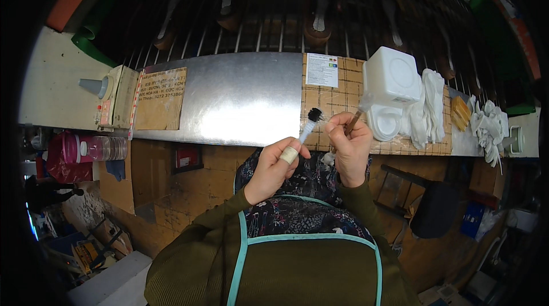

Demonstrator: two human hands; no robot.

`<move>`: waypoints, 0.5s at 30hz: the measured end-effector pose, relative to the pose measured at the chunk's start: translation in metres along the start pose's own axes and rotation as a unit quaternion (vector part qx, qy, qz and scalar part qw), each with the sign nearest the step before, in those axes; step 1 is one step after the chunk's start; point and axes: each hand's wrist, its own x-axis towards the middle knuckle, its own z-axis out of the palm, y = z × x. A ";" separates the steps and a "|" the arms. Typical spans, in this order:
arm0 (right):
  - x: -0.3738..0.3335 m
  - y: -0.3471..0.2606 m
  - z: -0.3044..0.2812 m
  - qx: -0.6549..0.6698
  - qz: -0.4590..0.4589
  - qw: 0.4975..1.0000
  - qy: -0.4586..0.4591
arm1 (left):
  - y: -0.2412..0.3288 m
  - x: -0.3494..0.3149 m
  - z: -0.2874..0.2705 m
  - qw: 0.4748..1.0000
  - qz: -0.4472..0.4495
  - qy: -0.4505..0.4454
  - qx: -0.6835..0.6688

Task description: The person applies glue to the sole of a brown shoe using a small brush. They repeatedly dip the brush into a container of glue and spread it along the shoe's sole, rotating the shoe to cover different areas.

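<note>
My left hand (271, 169) is closed around a small brush (309, 127) with a pale handle and a short black bristle head pointing up and away. A cream wrapping (289, 155) shows between its fingers; whether it is on a finger or on the handle is unclear. My right hand (350, 146) is closed close by on the right, gripping a thin brown stick (353, 122) that rises toward a pale, blurry end. Its fingertips are beside the bristles; I cannot tell whether they touch. Both hands are over the bench's near edge.
A metal bench (240, 100) spans the front, with a cardboard sheet (349, 77) on its right part. On it are a white plastic container (392, 77), white gloves (433, 106) and a printed sheet (322, 70). Beyond, shoe-shaped pieces (318, 8) lie on a bar rack.
</note>
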 end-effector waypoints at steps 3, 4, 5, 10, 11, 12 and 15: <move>-0.001 0.000 0.001 0.025 -0.001 1.000 0.013 | -0.001 0.000 0.000 0.998 -0.017 0.007 -0.064; -0.002 -0.002 0.000 0.037 -0.004 0.999 0.015 | 0.000 0.001 0.000 0.997 -0.019 0.011 -0.068; -0.003 -0.003 -0.001 0.048 -0.006 0.999 0.017 | 0.001 0.001 0.000 0.997 -0.021 0.014 -0.073; -0.003 -0.007 -0.007 0.015 -0.022 1.000 0.015 | 0.001 0.001 -0.001 0.996 -0.023 0.016 -0.090; -0.002 -0.008 -0.007 0.007 -0.020 1.000 0.016 | 0.000 0.001 -0.001 0.995 -0.021 0.018 -0.098; -0.001 -0.007 -0.007 -0.007 -0.012 1.000 0.012 | 0.001 0.001 -0.002 0.994 -0.017 0.022 -0.107; 0.005 -0.001 -0.003 -0.047 0.015 0.999 -0.023 | 0.006 -0.002 -0.014 0.991 0.012 0.088 -0.103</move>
